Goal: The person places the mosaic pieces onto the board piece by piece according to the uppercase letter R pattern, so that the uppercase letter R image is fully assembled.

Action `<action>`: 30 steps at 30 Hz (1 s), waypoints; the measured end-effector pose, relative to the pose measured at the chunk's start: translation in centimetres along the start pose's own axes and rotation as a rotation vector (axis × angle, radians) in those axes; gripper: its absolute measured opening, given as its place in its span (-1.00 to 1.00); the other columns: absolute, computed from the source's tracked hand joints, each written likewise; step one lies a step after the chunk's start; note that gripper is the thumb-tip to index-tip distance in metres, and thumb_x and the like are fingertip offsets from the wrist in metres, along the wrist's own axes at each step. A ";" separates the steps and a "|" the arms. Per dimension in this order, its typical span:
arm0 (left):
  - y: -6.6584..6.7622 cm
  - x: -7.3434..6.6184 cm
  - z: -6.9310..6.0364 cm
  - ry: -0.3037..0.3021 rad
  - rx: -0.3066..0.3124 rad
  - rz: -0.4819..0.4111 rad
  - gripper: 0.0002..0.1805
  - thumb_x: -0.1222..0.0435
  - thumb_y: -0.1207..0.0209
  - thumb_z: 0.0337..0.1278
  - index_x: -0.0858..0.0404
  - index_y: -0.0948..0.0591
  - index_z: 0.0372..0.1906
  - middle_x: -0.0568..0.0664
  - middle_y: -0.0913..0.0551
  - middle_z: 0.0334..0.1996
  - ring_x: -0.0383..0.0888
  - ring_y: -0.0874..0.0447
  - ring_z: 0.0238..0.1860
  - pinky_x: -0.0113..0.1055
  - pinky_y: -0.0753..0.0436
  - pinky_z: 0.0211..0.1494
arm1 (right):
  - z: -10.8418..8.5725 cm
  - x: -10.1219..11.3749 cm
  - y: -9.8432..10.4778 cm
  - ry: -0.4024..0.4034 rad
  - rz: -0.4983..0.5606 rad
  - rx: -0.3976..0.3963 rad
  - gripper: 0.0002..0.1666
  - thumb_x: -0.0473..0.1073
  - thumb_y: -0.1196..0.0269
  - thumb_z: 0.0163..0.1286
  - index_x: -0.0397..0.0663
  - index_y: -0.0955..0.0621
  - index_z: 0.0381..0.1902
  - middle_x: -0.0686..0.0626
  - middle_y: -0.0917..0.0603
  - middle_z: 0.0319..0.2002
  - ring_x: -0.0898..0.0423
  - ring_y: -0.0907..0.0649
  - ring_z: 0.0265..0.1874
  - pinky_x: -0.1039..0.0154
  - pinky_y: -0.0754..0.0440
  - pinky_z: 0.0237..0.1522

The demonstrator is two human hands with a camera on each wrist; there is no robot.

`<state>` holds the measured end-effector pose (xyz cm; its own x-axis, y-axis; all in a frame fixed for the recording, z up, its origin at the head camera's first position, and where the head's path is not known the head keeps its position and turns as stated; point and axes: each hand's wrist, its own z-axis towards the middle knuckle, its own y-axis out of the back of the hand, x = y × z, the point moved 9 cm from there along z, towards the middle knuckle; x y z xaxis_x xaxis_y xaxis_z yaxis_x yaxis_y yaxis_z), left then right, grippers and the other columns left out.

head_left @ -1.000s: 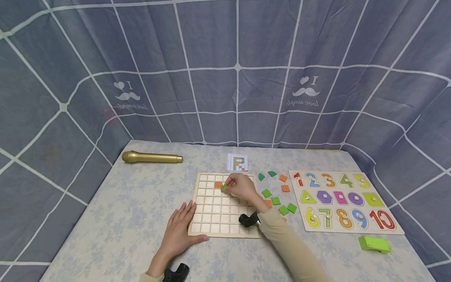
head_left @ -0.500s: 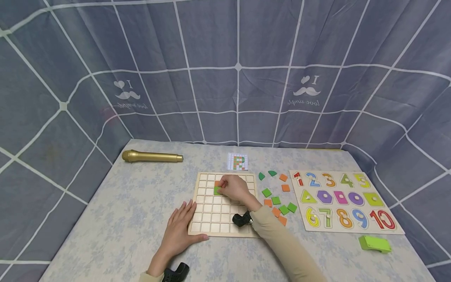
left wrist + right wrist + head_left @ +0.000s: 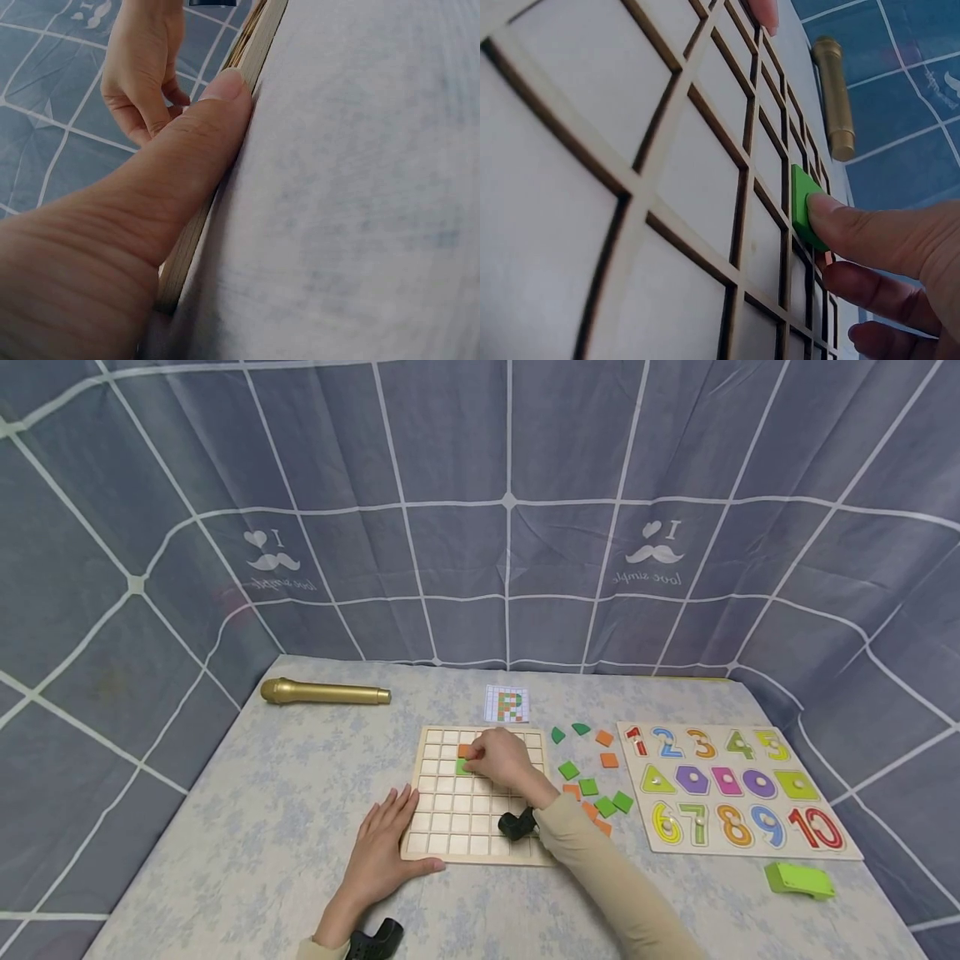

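A wooden grid board (image 3: 449, 823) lies on the table in front of me. My left hand (image 3: 384, 850) rests at its near left corner with fingers straight, the thumb along the front edge, as the left wrist view also shows. My right hand (image 3: 501, 758) is over the upper part of the grid. It pinches a small green square tile (image 3: 802, 206), with the thumb on the tile's face; the far fingertip is partly hidden. This tile sits at a cell just below an orange square tile (image 3: 463, 750), which the hand partly covers.
Loose green tiles (image 3: 588, 787) and orange tiles (image 3: 609, 760) lie right of the board. A pattern card (image 3: 507, 704) is behind it. Farther right are a number puzzle board (image 3: 738, 789) and a lime-green block (image 3: 799, 880). A gold microphone (image 3: 326, 692) lies back left.
My right hand has moved slightly left with the green tile, bringing it to the cell below the orange tile. Over the last half second it has barely moved. The left hand stays put.
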<state>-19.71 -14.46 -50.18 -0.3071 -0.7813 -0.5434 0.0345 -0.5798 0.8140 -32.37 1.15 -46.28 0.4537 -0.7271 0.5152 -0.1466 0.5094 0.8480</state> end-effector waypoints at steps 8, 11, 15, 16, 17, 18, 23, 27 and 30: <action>0.2 -0.3 0.1 -0.017 -0.024 0.013 0.21 -0.32 -0.33 -0.33 0.35 -0.26 0.40 0.17 -0.20 0.39 0.17 -0.02 0.41 0.10 0.02 0.37 | 0.4 -0.7 -0.3 -0.047 0.035 0.041 -0.80 -0.06 -0.42 0.16 0.11 -0.68 -0.61 0.22 -0.57 -0.64 0.26 -0.46 -0.68 0.37 -0.41 -0.63; 0.1 -0.2 0.1 -0.005 -0.008 0.010 0.21 -0.32 -0.33 -0.32 0.35 -0.24 0.41 0.17 -0.19 0.40 0.16 0.00 0.42 0.10 0.04 0.38 | 0.3 -0.7 -0.3 -0.036 0.050 0.033 -0.81 -0.07 -0.42 0.15 0.11 -0.68 -0.61 0.22 -0.57 -0.63 0.27 -0.47 -0.67 0.36 -0.43 -0.61; 0.0 -0.1 0.0 0.004 0.002 0.009 0.21 -0.31 -0.33 -0.32 0.34 -0.23 0.42 0.16 -0.18 0.41 0.15 0.01 0.42 0.08 0.06 0.39 | 0.2 -0.7 -0.4 -0.022 0.059 0.018 -0.82 -0.09 -0.42 0.16 0.11 -0.67 -0.60 0.23 -0.56 -0.63 0.28 -0.47 -0.66 0.35 -0.45 -0.58; 0.0 -0.1 0.0 0.001 0.000 0.009 0.21 -0.31 -0.34 -0.33 0.34 -0.24 0.42 0.17 -0.18 0.40 0.15 0.01 0.42 0.08 0.05 0.39 | 0.1 -0.7 -0.4 -0.021 0.059 0.016 -0.82 -0.10 -0.42 0.16 0.11 -0.67 -0.60 0.23 -0.56 -0.64 0.28 -0.48 -0.65 0.35 -0.45 -0.57; 0.0 -0.2 0.0 0.001 0.001 0.007 0.21 -0.31 -0.34 -0.32 0.34 -0.24 0.41 0.17 -0.18 0.40 0.15 0.01 0.42 0.08 0.05 0.39 | 0.1 -0.7 -0.4 -0.018 0.058 0.017 -0.83 -0.10 -0.41 0.16 0.11 -0.67 -0.59 0.24 -0.56 -0.64 0.28 -0.48 -0.65 0.35 -0.45 -0.56; 0.1 -0.2 0.0 0.001 0.001 0.006 0.21 -0.31 -0.34 -0.33 0.34 -0.24 0.41 0.17 -0.18 0.40 0.15 0.01 0.42 0.08 0.05 0.39 | 0.0 -0.7 -0.4 -0.013 0.054 0.019 -0.83 -0.10 -0.41 0.17 0.12 -0.66 -0.58 0.24 -0.55 -0.64 0.28 -0.48 -0.64 0.35 -0.46 -0.54; 0.0 -0.2 0.1 0.006 0.008 0.005 0.21 -0.31 -0.33 -0.32 0.34 -0.23 0.42 0.17 -0.18 0.41 0.15 0.02 0.42 0.09 0.06 0.39 | -0.3 -0.6 -0.5 0.033 0.051 0.052 -0.90 -0.11 -0.39 0.20 0.11 -0.67 -0.49 0.24 -0.54 -0.61 0.30 -0.50 -0.60 0.35 -0.49 -0.47; 0.0 -0.1 0.1 0.011 0.017 0.007 0.21 -0.31 -0.33 -0.31 0.33 -0.22 0.42 0.16 -0.17 0.41 0.14 0.03 0.43 0.09 0.06 0.39 | -0.6 -0.8 -0.2 0.067 0.083 0.059 -0.94 -0.12 -0.37 0.22 0.05 -0.71 -0.39 0.22 -0.55 -0.56 0.29 -0.50 -0.57 0.33 -0.50 -0.46; 0.1 -0.1 0.0 0.013 0.011 0.005 0.21 -0.31 -0.34 -0.33 0.33 -0.23 0.42 0.16 -0.17 0.41 0.15 0.02 0.43 0.09 0.06 0.39 | -0.8 -1.3 0.7 0.074 0.134 0.025 -0.90 -0.13 -0.36 0.24 -0.01 -0.73 -0.31 0.19 -0.57 -0.53 0.26 -0.51 -0.58 0.27 -0.52 -0.47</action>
<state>-19.71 -14.37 -50.06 -0.2943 -0.7870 -0.5423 0.0249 -0.5735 0.8188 -32.34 2.85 -46.49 0.4922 -0.6172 0.6138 -0.2318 0.5868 0.7759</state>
